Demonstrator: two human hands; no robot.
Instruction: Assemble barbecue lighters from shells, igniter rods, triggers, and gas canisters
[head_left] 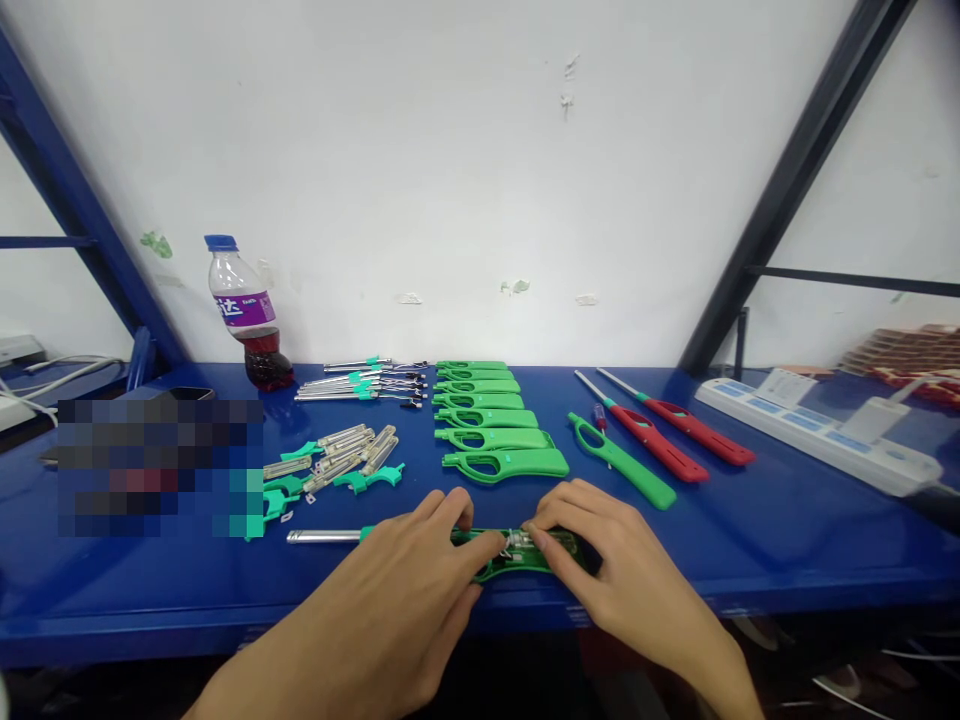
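A green lighter casing half [491,573] lies open-side up near the table's front edge, its silver barrel [324,537] pointing left. My left hand [397,580] is closed around the casing's handle end, with thumb and index finger at the small metal parts in its middle. My right hand [600,545] pinches a clear fuel tank [538,541] that sits in the right part of the casing. My fingers partly cover the trigger area and the tank. Beyond my hands lies a row of several green casing halves [525,463].
Clear fuel tanks [349,465] and teal triggers [367,480] lie loose at centre left. Behind them are silver barrels with wires [337,395]. Two red lighters [652,440], a green casing piece [634,470], a screwdriver [600,415] and a power strip [810,430] lie right. A bottle [251,320] stands back left.
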